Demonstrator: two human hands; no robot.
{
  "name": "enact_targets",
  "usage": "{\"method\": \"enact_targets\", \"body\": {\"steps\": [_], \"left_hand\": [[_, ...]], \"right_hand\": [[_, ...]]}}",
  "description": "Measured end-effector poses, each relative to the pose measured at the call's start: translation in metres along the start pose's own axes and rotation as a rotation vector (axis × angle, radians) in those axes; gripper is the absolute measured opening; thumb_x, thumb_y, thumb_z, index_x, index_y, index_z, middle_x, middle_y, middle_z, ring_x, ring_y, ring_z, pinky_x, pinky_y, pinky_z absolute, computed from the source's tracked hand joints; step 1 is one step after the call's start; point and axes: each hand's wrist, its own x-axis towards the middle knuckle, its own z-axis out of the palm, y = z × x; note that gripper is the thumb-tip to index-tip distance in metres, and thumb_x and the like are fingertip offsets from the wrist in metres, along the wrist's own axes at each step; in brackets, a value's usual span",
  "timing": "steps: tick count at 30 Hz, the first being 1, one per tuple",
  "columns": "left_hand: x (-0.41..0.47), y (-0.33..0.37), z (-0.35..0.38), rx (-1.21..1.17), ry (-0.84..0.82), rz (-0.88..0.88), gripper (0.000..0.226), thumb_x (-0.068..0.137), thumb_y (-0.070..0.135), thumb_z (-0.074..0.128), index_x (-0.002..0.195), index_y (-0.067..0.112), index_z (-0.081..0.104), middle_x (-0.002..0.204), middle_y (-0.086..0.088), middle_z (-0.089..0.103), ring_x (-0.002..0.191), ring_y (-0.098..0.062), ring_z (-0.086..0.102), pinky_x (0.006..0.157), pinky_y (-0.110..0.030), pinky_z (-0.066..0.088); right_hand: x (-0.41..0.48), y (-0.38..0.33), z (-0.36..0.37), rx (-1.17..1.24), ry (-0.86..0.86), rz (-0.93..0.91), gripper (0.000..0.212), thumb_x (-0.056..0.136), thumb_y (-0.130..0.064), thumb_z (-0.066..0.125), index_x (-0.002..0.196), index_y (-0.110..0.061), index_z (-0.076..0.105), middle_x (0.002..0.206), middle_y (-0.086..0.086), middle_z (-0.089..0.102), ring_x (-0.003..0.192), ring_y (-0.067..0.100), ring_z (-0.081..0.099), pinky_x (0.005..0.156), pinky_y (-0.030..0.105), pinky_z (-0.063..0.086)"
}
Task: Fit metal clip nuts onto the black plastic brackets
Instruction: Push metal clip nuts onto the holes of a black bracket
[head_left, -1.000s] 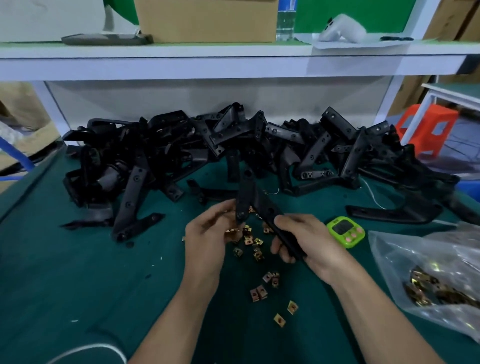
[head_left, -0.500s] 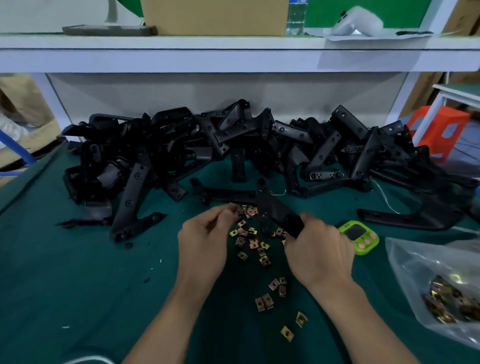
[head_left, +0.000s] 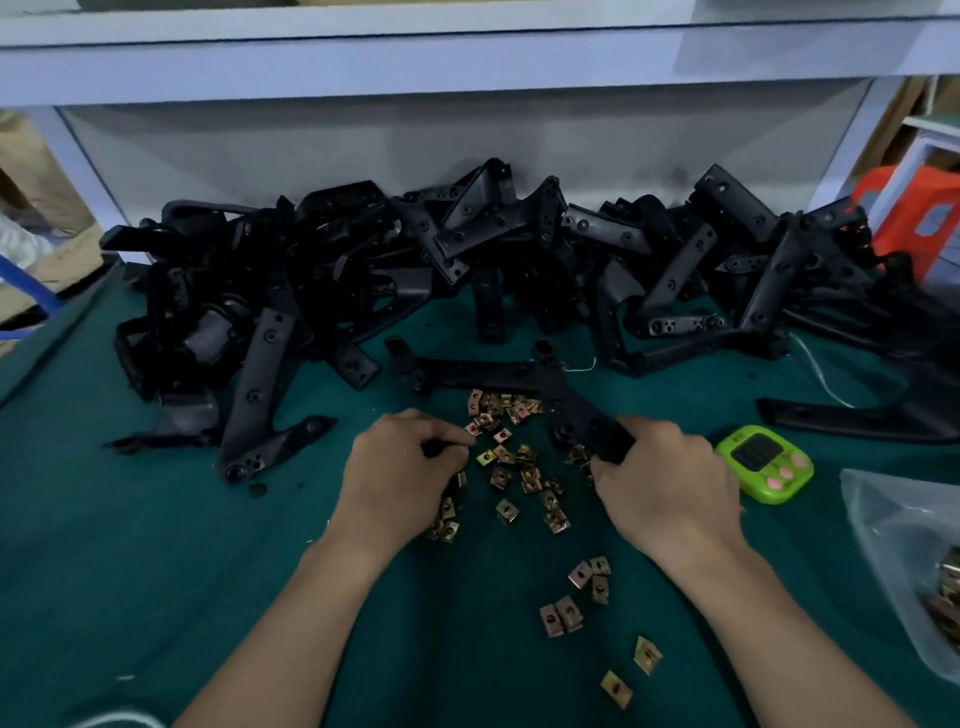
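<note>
A black plastic bracket (head_left: 524, 376) is laid flat on the green mat (head_left: 156, 571), and its near end is gripped by the right hand (head_left: 667, 486), whose fingers are curled round it. The bracket is judged stiff and light, so it is best held at that end, with the holed tabs left free. The metal clip nuts (head_left: 506, 454) are scattered just beside it and between the hands. They are judged small, springy, sharp-edged and apt to slip, so each is best pinched by its flat sides with the open mouth turned to the bracket's edge. The left hand (head_left: 408, 475) is set among the nuts with fingers curled; whether one is pinched cannot be told. A pile of brackets (head_left: 467, 249) is heaped along the back, and to the right a green timer (head_left: 763, 462) and a plastic bag (head_left: 904, 545) of further nuts are seen.
</note>
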Motion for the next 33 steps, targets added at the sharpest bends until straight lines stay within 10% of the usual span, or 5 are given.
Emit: {"method": "enact_targets", "body": {"steps": [12, 18, 26, 30, 33], "left_hand": [[-0.018, 0.015, 0.000, -0.425, 0.274, -0.066, 0.030, 0.093, 0.015, 0.071, 0.107, 0.041, 0.075, 0.082, 0.021, 0.075, 0.071, 0.000, 0.070, 0.059, -0.008, 0.050], [-0.023, 0.012, 0.000, 0.040, 0.062, 0.156, 0.052, 0.098, 0.026, 0.064, 0.147, 0.034, 0.050, 0.136, 0.027, 0.049, 0.123, 0.014, 0.039, 0.102, -0.004, 0.027], [-0.022, 0.017, 0.010, 0.186, -0.050, 0.237, 0.018, 0.098, 0.022, 0.063, 0.112, 0.032, 0.068, 0.120, 0.016, 0.060, 0.113, -0.008, 0.050, 0.102, -0.027, 0.039], [-0.023, 0.016, 0.011, 0.087, -0.023, 0.189, 0.022, 0.096, 0.016, 0.064, 0.086, 0.035, 0.059, 0.095, 0.019, 0.058, 0.091, -0.001, 0.052, 0.079, -0.019, 0.041], [-0.022, 0.013, 0.009, 0.027, 0.096, 0.165, 0.024, 0.099, 0.013, 0.059, 0.104, 0.035, 0.065, 0.103, 0.027, 0.062, 0.099, 0.004, 0.055, 0.080, -0.010, 0.039]], "right_hand": [[-0.007, -0.005, -0.001, 0.035, 0.034, -0.017, 0.027, 0.083, -0.036, 0.067, 0.110, -0.040, 0.070, 0.065, -0.010, 0.057, 0.077, 0.030, 0.067, 0.064, 0.034, 0.049], [-0.006, -0.001, 0.000, 0.091, 0.030, 0.025, 0.013, 0.083, -0.036, 0.068, 0.096, -0.037, 0.071, 0.067, -0.008, 0.064, 0.070, 0.027, 0.063, 0.062, 0.036, 0.053], [-0.005, 0.002, 0.002, 0.112, 0.033, 0.015, 0.011, 0.082, -0.036, 0.070, 0.093, -0.039, 0.071, 0.064, -0.010, 0.063, 0.066, 0.025, 0.061, 0.055, 0.031, 0.043], [-0.005, 0.002, 0.002, 0.139, 0.034, 0.012, 0.008, 0.081, -0.034, 0.070, 0.082, -0.041, 0.066, 0.061, -0.010, 0.061, 0.062, 0.022, 0.060, 0.051, 0.030, 0.041], [-0.002, 0.003, 0.002, 0.164, 0.077, 0.049, 0.016, 0.083, -0.031, 0.069, 0.071, -0.034, 0.058, 0.056, -0.009, 0.058, 0.055, 0.018, 0.055, 0.046, 0.027, 0.036]]}}
